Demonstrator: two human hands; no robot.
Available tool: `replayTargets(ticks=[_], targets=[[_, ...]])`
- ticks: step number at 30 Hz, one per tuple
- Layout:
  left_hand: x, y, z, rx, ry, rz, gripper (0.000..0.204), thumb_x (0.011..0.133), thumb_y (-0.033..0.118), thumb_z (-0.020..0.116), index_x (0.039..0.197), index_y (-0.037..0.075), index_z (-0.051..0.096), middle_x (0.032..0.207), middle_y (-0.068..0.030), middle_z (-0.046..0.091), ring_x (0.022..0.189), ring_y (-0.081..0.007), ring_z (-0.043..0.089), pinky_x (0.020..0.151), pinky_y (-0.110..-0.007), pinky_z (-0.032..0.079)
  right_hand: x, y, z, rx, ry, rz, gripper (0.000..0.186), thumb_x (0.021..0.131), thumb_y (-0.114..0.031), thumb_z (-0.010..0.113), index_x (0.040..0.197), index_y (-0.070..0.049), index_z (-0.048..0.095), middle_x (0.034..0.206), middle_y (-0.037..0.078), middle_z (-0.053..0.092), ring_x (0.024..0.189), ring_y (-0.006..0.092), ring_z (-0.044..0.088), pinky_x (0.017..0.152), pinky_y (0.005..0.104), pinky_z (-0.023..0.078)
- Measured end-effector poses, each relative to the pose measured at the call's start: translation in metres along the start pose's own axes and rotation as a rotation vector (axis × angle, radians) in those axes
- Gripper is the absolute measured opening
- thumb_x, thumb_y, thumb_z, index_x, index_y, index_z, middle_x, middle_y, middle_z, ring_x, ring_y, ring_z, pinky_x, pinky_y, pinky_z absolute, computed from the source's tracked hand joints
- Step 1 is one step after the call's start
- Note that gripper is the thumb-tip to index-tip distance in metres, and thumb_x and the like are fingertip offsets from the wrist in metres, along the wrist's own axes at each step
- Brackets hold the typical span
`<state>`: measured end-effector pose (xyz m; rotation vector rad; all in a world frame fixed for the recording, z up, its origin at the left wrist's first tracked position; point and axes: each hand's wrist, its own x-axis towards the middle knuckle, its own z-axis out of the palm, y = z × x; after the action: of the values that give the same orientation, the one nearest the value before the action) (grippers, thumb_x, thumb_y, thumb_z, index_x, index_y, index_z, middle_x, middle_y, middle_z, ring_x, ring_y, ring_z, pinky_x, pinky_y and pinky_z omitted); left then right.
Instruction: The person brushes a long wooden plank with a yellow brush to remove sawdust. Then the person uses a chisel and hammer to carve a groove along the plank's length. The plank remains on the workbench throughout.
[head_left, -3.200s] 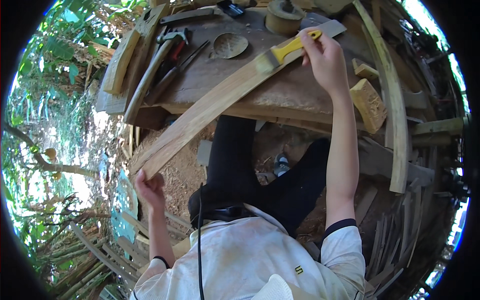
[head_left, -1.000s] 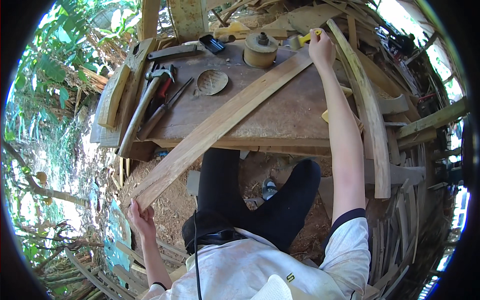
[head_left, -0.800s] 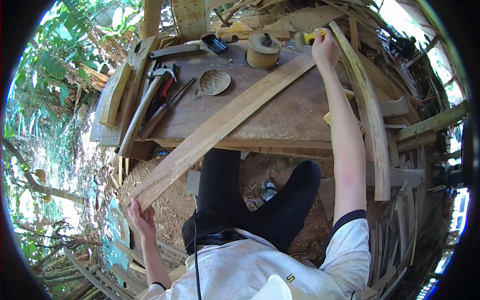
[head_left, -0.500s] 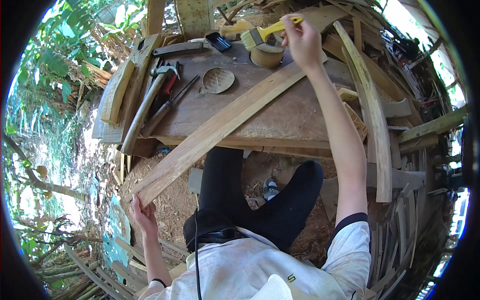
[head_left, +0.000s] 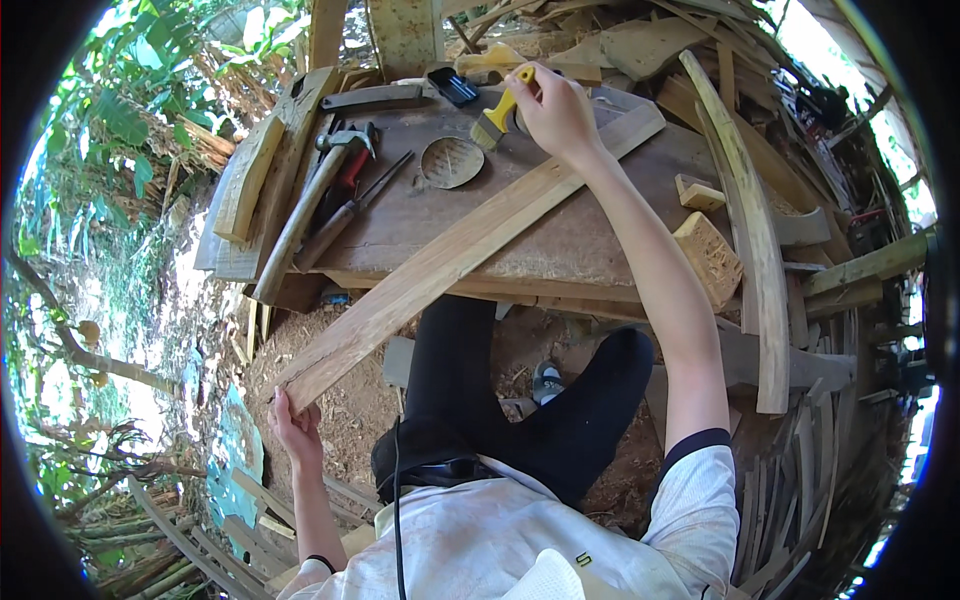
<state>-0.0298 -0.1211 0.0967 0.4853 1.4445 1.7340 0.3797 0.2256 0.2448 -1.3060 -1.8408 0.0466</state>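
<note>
A long wooden plank (head_left: pixel 440 255) slants across the workbench (head_left: pixel 370 235), its near end jutting past the bench edge. My left hand (head_left: pixel 296 425) pinches that near end. Over the far part of the bench, my right hand (head_left: pixel 555 110) grips the yellow handle of a paintbrush (head_left: pixel 492 125). Its bristles point down and left, close beside a round wooden disc (head_left: pixel 452 162); I cannot tell whether they touch it. The wooden pot seen earlier at the back is mostly hidden behind my right hand.
Left on the bench lie a hammer (head_left: pixel 318 195), a pointed tool (head_left: pixel 345 213) and a thick wood block (head_left: pixel 248 180). A black tray (head_left: pixel 453 86) sits at the back. Carved wood blocks (head_left: pixel 710 258) and a long curved pole (head_left: pixel 745 220) stand at the right.
My right hand has brought the paintbrush left and down from above the wooden pot toward the disc. The brush has tipped from nearly level to bristles down. My left hand still holds the plank.
</note>
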Motion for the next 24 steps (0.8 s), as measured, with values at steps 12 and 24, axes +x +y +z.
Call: replayTargets(ticks=[12,24], targets=[[-0.001,0.002,0.003,-0.012,-0.004,-0.011,0.04,0.107,0.034,0.056,0.072,0.017,0.049,0.053,0.0046,0.034,0.044,-0.0085,0.032,0.046,-0.028,0.03,-0.011,-0.007,-0.025,-0.039,0.032,-0.024,0.026,0.104,-0.031,0.06,0.104,-0.006,0.068,0.087,0.016,0.072,0.08,0.0368,0.07,0.07,0.0441,0.052],[0.01,0.003,-0.009,-0.063,-0.056,-0.037,0.04,0.107,0.034,0.057,0.072,0.017,0.048,0.051,0.0067,0.03,0.043,-0.0069,0.028,0.044,-0.027,0.028,-0.008,0.068,-0.059,0.094,-0.103,0.315,0.036,0.102,-0.036,0.061,0.102,-0.002,0.071,0.082,0.014,0.074,0.08,0.0331,0.073,0.072,0.0411,0.055]])
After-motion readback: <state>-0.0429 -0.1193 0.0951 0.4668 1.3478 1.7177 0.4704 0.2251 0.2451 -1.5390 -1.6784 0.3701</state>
